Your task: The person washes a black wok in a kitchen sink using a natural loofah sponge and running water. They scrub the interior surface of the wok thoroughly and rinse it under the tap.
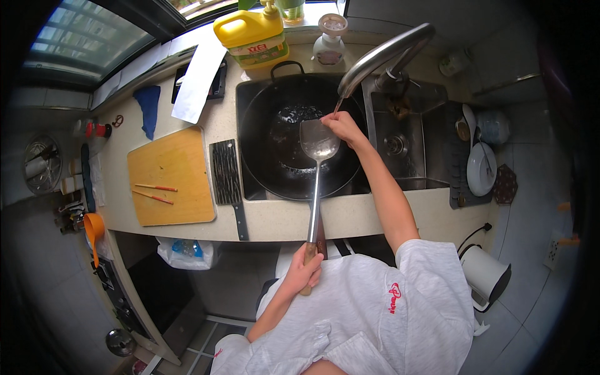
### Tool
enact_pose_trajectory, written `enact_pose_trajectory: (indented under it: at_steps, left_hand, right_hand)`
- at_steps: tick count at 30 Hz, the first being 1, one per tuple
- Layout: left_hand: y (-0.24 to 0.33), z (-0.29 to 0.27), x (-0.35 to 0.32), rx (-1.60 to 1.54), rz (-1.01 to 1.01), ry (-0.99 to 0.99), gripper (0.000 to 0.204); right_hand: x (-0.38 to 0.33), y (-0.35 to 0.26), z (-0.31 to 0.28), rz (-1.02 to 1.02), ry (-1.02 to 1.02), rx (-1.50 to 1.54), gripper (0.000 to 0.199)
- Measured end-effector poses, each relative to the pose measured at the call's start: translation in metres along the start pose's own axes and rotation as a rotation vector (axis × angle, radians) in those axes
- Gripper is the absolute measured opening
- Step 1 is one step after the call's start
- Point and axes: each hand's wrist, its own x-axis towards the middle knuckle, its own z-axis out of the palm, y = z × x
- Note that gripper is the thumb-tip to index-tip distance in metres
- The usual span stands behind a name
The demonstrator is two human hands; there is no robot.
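Observation:
My left hand (303, 273) is closed around the wooden handle of a metal wok spatula (316, 187). The spatula's wide wet blade is over a large black wok (269, 156), which rests in the left sink basin. My right hand (345, 129) is closed, its fingers pinched at the upper right corner of the blade. A thin stream of water from the curved metal faucet (387, 50) falls onto these fingertips. Some water shines on the bottom of the wok.
Left of the wok are a patterned cleaver (225, 172) and a wooden cutting board (169, 210) with two chopsticks (155, 187). Behind it stand a yellow detergent jug (253, 37) and a white pump bottle (329, 45). To the right are another basin (419, 165) and a white dish (481, 169).

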Motion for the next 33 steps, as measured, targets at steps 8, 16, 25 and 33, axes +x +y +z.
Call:
enact_pose_trajectory:
  at_steps: [8, 16, 25, 33]
  left_hand:
    - [-0.010, -0.002, -0.002, 0.153, 0.037, 0.023, 0.016]
    - [-0.012, 0.000, -0.002, 0.135, 0.044, 0.028, 0.015]
    - [-0.019, -0.004, -0.004, 0.152, 0.051, 0.026, 0.014]
    - [-0.023, -0.001, -0.004, 0.304, 0.049, 0.150, 0.013]
  right_hand:
    - [-0.007, -0.015, 0.001, -0.015, 0.083, -0.090, 0.033]
    - [-0.032, -0.049, 0.012, -0.130, 0.229, -0.434, 0.036]
    - [-0.020, -0.036, -0.001, -0.253, 0.116, -0.358, 0.028]
    - [-0.032, -0.066, 0.017, -0.064, 0.212, -0.615, 0.038]
